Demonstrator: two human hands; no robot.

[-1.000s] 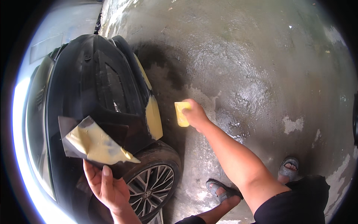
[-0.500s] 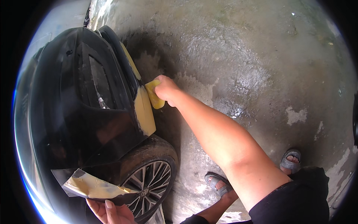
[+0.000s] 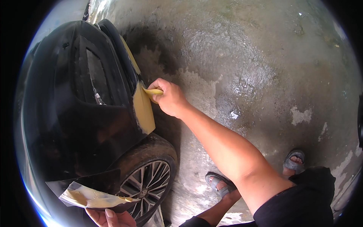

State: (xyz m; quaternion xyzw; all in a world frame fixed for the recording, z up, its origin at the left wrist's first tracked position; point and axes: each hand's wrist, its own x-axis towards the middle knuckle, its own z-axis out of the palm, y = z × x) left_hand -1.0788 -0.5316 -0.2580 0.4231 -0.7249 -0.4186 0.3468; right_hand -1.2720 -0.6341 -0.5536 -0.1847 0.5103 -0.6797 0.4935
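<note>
My right hand [image 3: 169, 99] grips a yellow plastic spreader [image 3: 152, 92] and presses its edge against a patch of yellow filler [image 3: 143, 109] on the black car bumper [image 3: 87, 102], just above the front wheel [image 3: 145, 184]. At the bottom edge my left hand [image 3: 107, 218] holds a dark flat board [image 3: 89, 191] smeared with yellow filler, level and close to the wheel. Only the fingers of that hand show.
The black car fills the left side, its alloy wheel at lower centre. Wet, stained concrete floor [image 3: 257, 75] spreads to the right. My feet in grey sandals [image 3: 219, 185] stand on the floor beside the wheel.
My right hand carried the spreader from open air left to the bumper and now drags it on the filler patch. The left hand lowered the board toward the bottom edge.
</note>
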